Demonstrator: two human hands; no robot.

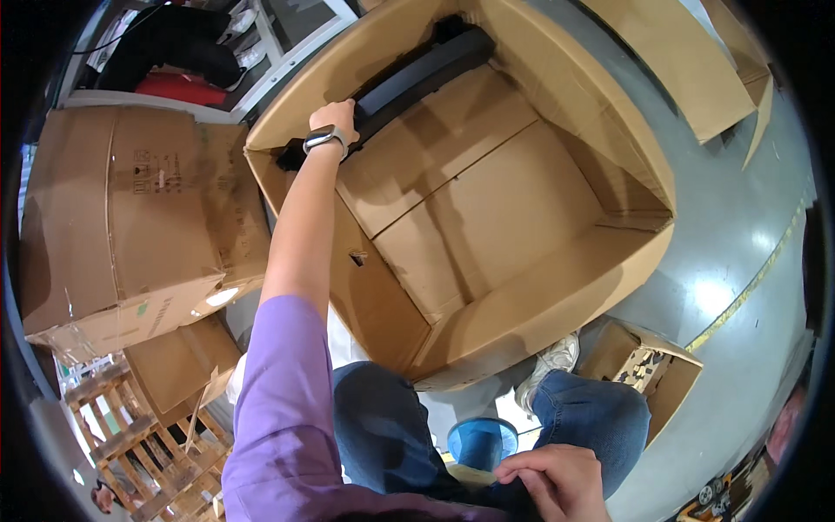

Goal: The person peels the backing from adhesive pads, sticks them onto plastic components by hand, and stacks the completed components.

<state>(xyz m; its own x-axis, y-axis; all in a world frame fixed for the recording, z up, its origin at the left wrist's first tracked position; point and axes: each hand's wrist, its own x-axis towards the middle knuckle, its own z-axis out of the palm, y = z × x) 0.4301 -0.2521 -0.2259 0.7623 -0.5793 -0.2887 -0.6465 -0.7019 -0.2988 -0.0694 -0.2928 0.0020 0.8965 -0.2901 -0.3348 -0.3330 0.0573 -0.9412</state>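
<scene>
My left arm, in a purple sleeve with a watch at the wrist, reaches into a large open cardboard box (pixel 522 217). Inside, along the far left wall, lies a long, dark, slightly curved part (pixel 422 78), perhaps plastic. My left hand (pixel 337 117) is closed on its upper edge near the left end, with the fingertips hidden behind it. Low in the view, over my lap, my right hand (pixel 561 478) is loosely curled with its fingers together, and nothing shows in it.
Big cardboard cartons (pixel 148 191) stand left of the box, above wooden pallets (pixel 139 444). A blue round stool or bucket (pixel 481 442) is between my legs. A small open carton (pixel 657 370) sits right, and flattened cardboard (pixel 670 61) lies far right. A metal frame (pixel 300 61) is at upper left.
</scene>
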